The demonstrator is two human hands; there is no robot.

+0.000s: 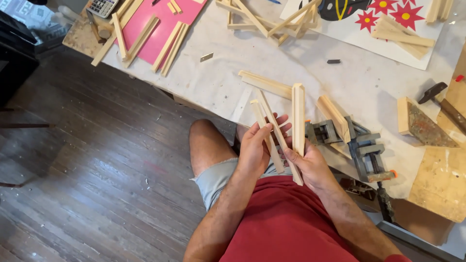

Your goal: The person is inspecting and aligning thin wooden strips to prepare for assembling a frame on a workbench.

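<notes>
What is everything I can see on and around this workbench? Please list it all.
wooden strips in hand: three or so, pale, held over the lap
loose wooden strip: one, pale, on the table cloth near the hands
pile of wooden strips: several, pale, top middle of the table
pink board: one, top left, with strips lying on it
calculator: one, grey, top left corner
poster: one, white with red stars, top right
metal clamp: one, grey, table edge on the right
hammer: one, dark head, far right
wood block: one, paint-stained, right
floor: dark wooden boards
left hand: gripping the strips
right hand: gripping the strips
</notes>
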